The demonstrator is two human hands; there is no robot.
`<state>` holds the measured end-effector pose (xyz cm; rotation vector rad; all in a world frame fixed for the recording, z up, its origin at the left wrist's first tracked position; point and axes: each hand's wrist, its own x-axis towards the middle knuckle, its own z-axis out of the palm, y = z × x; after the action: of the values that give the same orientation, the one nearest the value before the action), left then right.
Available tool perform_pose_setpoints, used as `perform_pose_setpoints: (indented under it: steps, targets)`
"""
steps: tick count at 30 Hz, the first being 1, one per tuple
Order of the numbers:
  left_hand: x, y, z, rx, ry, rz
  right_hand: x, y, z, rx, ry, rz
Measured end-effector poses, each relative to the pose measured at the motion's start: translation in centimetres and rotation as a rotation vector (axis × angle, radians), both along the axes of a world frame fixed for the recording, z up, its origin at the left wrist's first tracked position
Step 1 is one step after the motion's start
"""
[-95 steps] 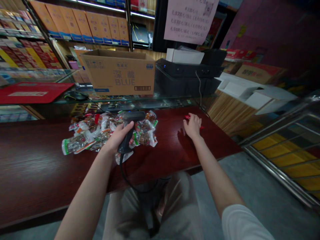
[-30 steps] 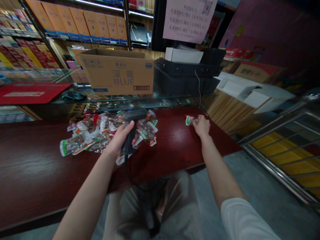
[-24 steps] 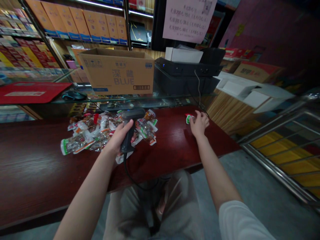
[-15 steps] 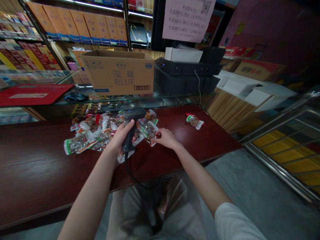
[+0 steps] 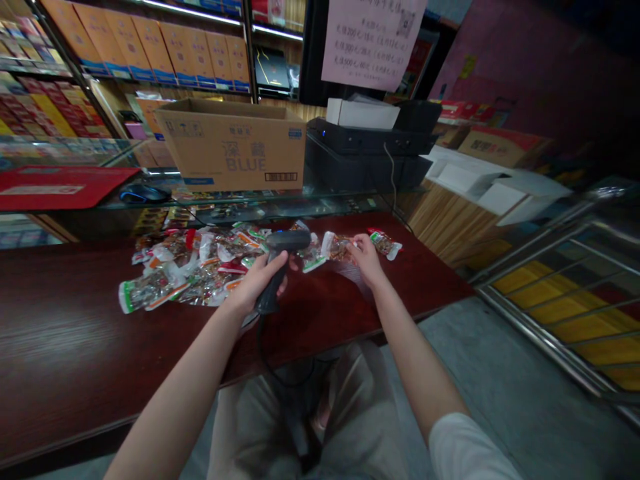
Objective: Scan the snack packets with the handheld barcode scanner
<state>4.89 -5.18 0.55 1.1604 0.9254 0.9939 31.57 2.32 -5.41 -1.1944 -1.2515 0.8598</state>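
My left hand [image 5: 257, 283] is wrapped round the handle of a black barcode scanner [image 5: 283, 261], whose head points right and whose cord drops over the table's front edge. My right hand [image 5: 367, 260] pinches one clear snack packet [image 5: 336, 247] with a white end, held above the dark red table [image 5: 75, 347] just in front of the scanner's head. A pile of similar snack packets [image 5: 190, 270] lies left of the scanner. One separate packet [image 5: 385, 243] lies on the table just right of my right hand.
Behind the table runs a glass counter [image 5: 240, 197] carrying a cardboard box [image 5: 233, 143], a computer mouse [image 5: 137, 194], a red mat [image 5: 60, 183] and a black printer [image 5: 373, 150]. Shelves of boxed goods fill the back. A metal railing [image 5: 550, 293] stands at right.
My right hand left one packet at the table's right end, came back to the pile, took another packet and lifted it before the scanner. My left hand swung the scanner a little right.
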Motion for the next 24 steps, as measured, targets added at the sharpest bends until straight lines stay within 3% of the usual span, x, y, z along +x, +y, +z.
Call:
perform_pose_setpoints:
  steps: [4, 8, 17, 24]
  targets:
    - [1.4, -0.4, -0.4, 0.011, 0.018, -0.045, 0.2, -0.7, 0.5, 0.042, 0.16, 0.058]
    - [2.4, -0.7, -0.7, -0.012, -0.017, -0.036, -0.6, -1.0, -0.1, 0.016, 0.193, 0.113]
    - [2.8, -0.5, -1.2, -0.001, -0.027, -0.035, -0.9, -0.3, -1.7, -0.026, 0.259, 0.118]
    - [3.6, -0.2, -1.8, 0.015, -0.042, -0.06, -1.6, -0.2, -1.9, -0.068, 0.283, 0.062]
